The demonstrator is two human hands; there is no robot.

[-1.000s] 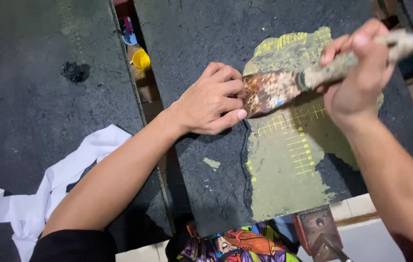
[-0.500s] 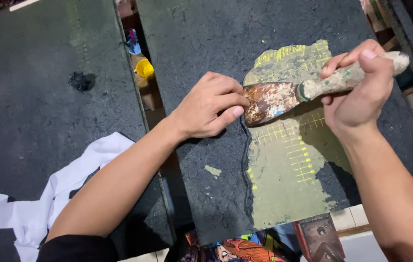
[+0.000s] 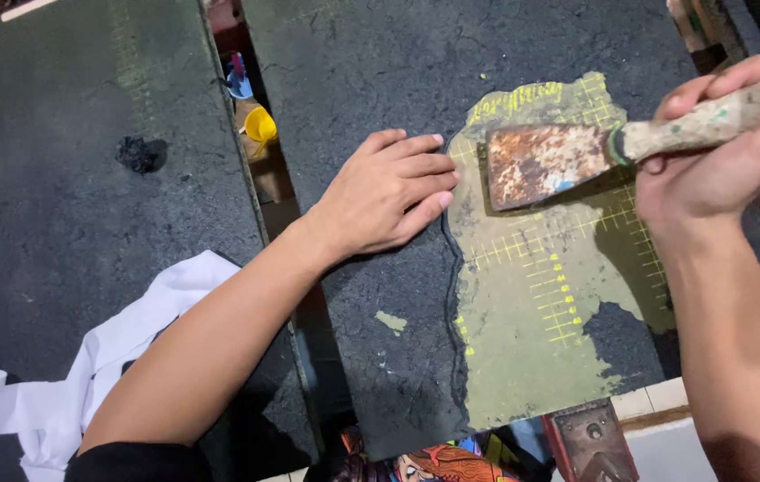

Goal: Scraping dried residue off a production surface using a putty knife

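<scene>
The right hand (image 3: 719, 161) is closed around the paint-flecked handle of a rusty scraper (image 3: 545, 163), whose blade lies over the upper part of the scraped green patch (image 3: 541, 312) on the dark desk (image 3: 380, 54). The left hand (image 3: 389, 192) rests flat, fingers spread, holding nothing, just left of the patch's edge. White cloth (image 3: 68, 393) lies well left of the patch, across a gap.

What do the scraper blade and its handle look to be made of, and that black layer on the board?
Scraper blade: likely steel, dull, blotched with orange rust. Handle: perhaps wood, pale, paint-flecked, hard to tell. Black layer: matte, cracked coating, possibly dried ink or glue.
</scene>
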